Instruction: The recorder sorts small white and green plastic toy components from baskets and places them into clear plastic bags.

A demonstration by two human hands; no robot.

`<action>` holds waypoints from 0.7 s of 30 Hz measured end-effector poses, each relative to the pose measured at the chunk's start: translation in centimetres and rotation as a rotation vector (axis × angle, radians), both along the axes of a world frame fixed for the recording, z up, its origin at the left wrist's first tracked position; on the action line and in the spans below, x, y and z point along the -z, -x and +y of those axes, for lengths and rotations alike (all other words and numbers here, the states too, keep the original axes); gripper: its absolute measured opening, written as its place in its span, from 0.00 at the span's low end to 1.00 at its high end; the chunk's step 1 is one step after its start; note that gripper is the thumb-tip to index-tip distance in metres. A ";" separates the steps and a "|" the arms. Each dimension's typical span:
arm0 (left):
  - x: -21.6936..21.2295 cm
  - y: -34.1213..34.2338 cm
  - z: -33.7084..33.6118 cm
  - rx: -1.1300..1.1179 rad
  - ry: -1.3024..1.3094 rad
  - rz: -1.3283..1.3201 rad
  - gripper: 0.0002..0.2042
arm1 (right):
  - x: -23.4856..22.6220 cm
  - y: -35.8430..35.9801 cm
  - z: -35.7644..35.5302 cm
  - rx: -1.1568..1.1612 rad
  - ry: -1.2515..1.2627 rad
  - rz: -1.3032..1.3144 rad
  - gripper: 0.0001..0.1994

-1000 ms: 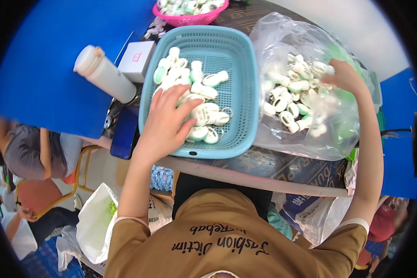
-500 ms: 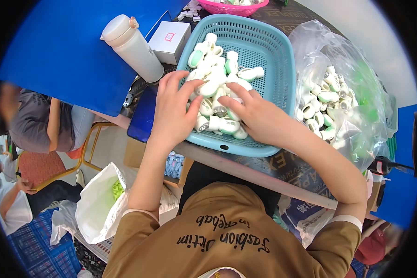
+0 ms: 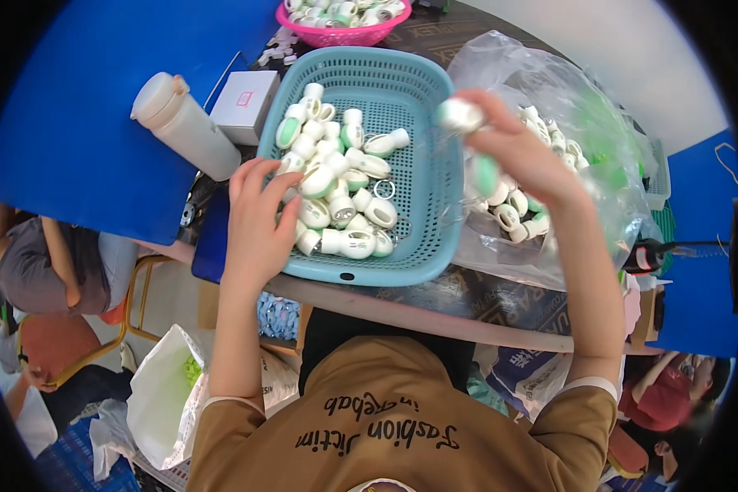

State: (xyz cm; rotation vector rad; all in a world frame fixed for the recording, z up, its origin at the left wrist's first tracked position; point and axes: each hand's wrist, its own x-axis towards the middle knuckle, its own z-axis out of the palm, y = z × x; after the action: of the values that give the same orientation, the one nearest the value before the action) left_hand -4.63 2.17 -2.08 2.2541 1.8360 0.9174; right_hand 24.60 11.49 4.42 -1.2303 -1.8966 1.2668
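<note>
Small white-and-green keychain flashlights [image 3: 336,184] lie heaped in the left part of a blue plastic basket [image 3: 425,225]. Some show metal rings and silver lamp ends. My left hand [image 3: 258,205] rests at the heap's left side, fingers apart and fingertips touching the nearest pieces. Raised over the basket's right rim, my right hand [image 3: 521,152] is closed on a keychain flashlight [image 3: 461,116], blurred by motion. Another blurred piece [image 3: 485,174] shows below that hand. Right of the basket, a clear plastic bag [image 3: 500,70] holds more flashlights [image 3: 512,209], partly hidden by my right hand.
A pink basket [image 3: 344,34] with similar pieces stands beyond the blue one. To the left are a white bottle [image 3: 186,123] and a small white box [image 3: 244,107]. A black-handled tool [image 3: 646,256] lies far right. An open white sack [image 3: 164,385] stands below the table edge.
My right hand has lifted from the heap and swung right, carrying flashlights toward the bag. My left hand stays at the heap's left side. The whole view has shifted.
</note>
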 end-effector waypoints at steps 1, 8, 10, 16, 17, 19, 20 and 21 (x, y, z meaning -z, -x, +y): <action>-0.1 0.0 -0.3 -0.015 0.006 0.000 0.12 | -1.9 -1.3 -0.2 0.144 -0.060 -0.173 0.22; 0.3 -0.6 0.4 0.005 -0.069 -0.036 0.11 | -2.0 -16.0 4.0 0.403 -0.803 -1.050 0.23; 0.6 -0.1 0.0 -0.018 -0.058 -0.023 0.12 | -2.4 -10.2 1.9 0.269 -0.926 -0.866 0.22; 1.4 0.9 -0.3 -0.016 -0.069 -0.077 0.14 | 0.9 7.3 -6.3 -0.412 -0.440 -0.405 0.15; 0.6 0.2 -0.2 -0.006 -0.074 -0.058 0.14 | 2.0 7.7 -6.8 -0.485 -0.401 -0.422 0.15; 0.7 0.4 -0.2 -0.010 -0.088 -0.032 0.15 | 4.6 9.5 -6.8 -0.517 -0.333 -0.446 0.16; 0.7 0.5 -0.1 -0.009 -0.089 -0.035 0.15 | 5.5 9.9 -6.7 -0.516 -0.333 -0.449 0.16; 0.7 0.8 -0.2 -0.013 -0.077 -0.024 0.15 | 6.0 10.4 -6.5 -0.544 -0.302 -0.423 0.16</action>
State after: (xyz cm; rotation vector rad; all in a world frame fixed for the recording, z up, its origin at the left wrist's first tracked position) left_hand -5.41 2.00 -2.79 2.2663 1.8388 1.0296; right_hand 14.19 5.02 -1.62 -0.8984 -2.7473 0.9484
